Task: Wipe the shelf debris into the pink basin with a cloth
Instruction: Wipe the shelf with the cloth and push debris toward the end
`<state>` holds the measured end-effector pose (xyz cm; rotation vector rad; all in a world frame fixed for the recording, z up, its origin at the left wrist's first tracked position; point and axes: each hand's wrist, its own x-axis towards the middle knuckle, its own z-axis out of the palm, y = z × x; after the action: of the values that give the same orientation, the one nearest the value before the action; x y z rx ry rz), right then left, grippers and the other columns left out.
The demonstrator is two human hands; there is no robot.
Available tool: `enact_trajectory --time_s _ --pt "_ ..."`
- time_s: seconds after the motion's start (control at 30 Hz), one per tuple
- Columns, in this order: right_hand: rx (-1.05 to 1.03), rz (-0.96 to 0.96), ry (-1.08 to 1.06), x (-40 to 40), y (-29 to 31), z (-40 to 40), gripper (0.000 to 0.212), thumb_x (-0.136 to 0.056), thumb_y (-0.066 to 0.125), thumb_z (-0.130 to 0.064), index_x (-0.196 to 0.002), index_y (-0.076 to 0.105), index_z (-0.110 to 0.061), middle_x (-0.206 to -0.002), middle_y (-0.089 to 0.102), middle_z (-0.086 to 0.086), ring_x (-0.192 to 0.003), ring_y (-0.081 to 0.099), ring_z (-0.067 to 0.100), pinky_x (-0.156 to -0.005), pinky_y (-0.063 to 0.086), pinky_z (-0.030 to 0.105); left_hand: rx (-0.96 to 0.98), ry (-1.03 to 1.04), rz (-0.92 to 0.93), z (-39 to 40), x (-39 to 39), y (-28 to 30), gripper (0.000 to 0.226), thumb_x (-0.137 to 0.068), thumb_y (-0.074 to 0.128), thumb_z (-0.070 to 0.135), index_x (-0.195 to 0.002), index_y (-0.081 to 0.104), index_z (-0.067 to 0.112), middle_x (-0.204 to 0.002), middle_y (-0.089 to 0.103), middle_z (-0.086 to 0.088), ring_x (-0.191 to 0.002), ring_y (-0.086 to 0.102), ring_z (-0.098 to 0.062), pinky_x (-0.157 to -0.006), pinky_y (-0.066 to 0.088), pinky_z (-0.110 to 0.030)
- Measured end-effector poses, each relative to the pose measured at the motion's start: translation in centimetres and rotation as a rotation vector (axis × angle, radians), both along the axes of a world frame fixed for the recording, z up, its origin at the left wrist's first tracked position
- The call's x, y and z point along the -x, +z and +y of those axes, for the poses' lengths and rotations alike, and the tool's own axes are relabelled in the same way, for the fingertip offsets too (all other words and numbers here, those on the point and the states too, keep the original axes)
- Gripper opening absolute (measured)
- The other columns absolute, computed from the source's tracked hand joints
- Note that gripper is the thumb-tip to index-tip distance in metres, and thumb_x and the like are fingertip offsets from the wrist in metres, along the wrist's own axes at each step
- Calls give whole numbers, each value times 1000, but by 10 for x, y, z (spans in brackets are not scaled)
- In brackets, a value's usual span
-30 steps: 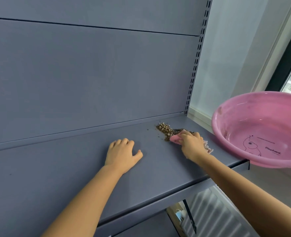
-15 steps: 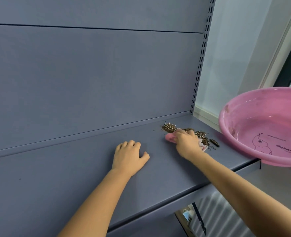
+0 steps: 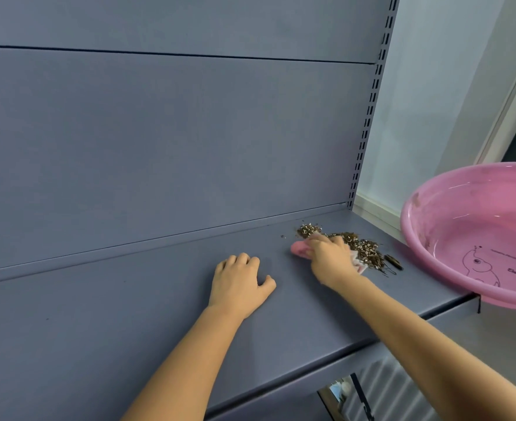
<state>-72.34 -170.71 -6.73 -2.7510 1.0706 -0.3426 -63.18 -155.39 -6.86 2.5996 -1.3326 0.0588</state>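
My right hand (image 3: 329,259) grips a pink cloth (image 3: 300,249) on the grey-blue shelf (image 3: 129,314), pressing it against a trail of brown debris (image 3: 361,249). The debris stretches from the back of the shelf toward its right end, just right of the hand. A pink basin (image 3: 475,238) sits at the shelf's right end, its rim slightly below shelf level and close to the debris. My left hand (image 3: 240,282) rests on the shelf to the left, fingers loosely bent, holding nothing. Most of the cloth is hidden under my right hand.
The shelf's grey back panel (image 3: 174,132) rises right behind the debris, with a slotted upright (image 3: 369,110) at its right edge. A pale wall and window frame (image 3: 508,95) stand beyond the basin. A lower shelf edge and a radiator (image 3: 381,387) show below.
My right hand has swept the cloth rightward, spreading the debris pile into a trail toward the basin. The left hand has stayed resting on the shelf.
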Motion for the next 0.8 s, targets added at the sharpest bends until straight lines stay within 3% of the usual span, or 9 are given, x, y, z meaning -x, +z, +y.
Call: enact_trajectory --time_s 0.17,0.27,0.4,0.53,0.63,0.8 --pt "-21 24 -111 14 6 -11 42 -94 41 -4 -131 52 -20 -144 42 -2 -118 37 30 -100 33 40 0 -3 -9 -1 -1 0 44 -93 37 41 -124 52 14 -129 52 -1 -123 45 -21 -106 31 -32" --pt "23 -52 42 6 3 14 38 -96 42 -10 -128 55 -25 -142 43 -9 -115 39 29 -97 34 37 -1 -2 -19 -2 -3 0 44 -93 38 43 -123 52 14 -129 52 -1 -122 45 -21 -105 32 -32" --pt "83 49 178 -8 -2 37 41 -94 40 -10 -134 48 -16 -144 39 -1 -117 38 31 -96 33 36 -2 6 -25 -2 -2 -1 46 -93 39 46 -123 52 15 -129 53 -1 -123 45 -21 -104 32 -32" --pt "0 -3 27 4 1 4 43 -93 38 -4 -128 54 -24 -139 45 -2 -115 40 31 -95 33 36 -4 7 -16 -1 0 0 44 -93 38 41 -125 51 15 -130 52 0 -123 45 -20 -105 31 -32" --pt "-15 2 -80 16 4 -8 39 -95 39 -6 -129 53 -20 -141 44 -2 -115 38 30 -96 33 38 -1 4 -11 -1 0 0 44 -93 38 41 -125 51 15 -130 52 0 -123 45 -21 -106 31 -32" --pt "67 -29 237 4 2 37 40 -96 39 -10 -131 52 -24 -145 41 -8 -116 40 30 -96 32 33 -1 14 -13 -1 0 1 42 -92 40 43 -119 54 14 -126 54 -1 -120 47 -21 -103 33 -32"
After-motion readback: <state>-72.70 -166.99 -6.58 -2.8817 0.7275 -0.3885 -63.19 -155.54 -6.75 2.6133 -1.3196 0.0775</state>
